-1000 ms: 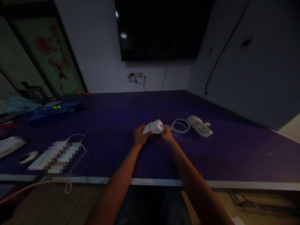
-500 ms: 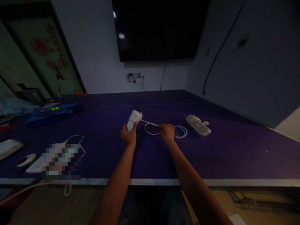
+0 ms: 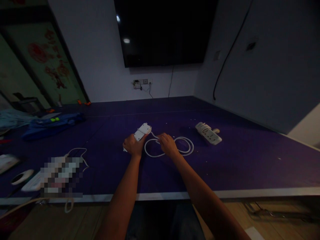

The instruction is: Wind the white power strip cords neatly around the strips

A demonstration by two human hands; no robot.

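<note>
My left hand (image 3: pixel 133 145) is closed around a white power strip (image 3: pixel 142 131), which is tilted with one flat face toward me. From the strip's far end a white cord (image 3: pixel 155 156) runs to my right hand (image 3: pixel 168 144), whose fingers are pinched on it close to the strip. The rest of the cord lies in loose loops on the purple table (image 3: pixel 225 163), on both sides of my right hand. Further right rests a second white power strip (image 3: pixel 209 134), its own cord wound around one end and its sockets facing up.
On the left lie a blurred-out white item (image 3: pixel 60 173), a white oval object (image 3: pixel 22 177) and blue clothing (image 3: pixel 55 124). A dark screen (image 3: pixel 165 30) hangs on the wall above a wall socket (image 3: pixel 142 82). The table's pale front edge (image 3: pixel 170 196) runs before me.
My right hand has moved left along the cord, nearer the strip. The strip in my left hand has turned and lowered, and the cord loops have shifted left. The view has shifted slightly.
</note>
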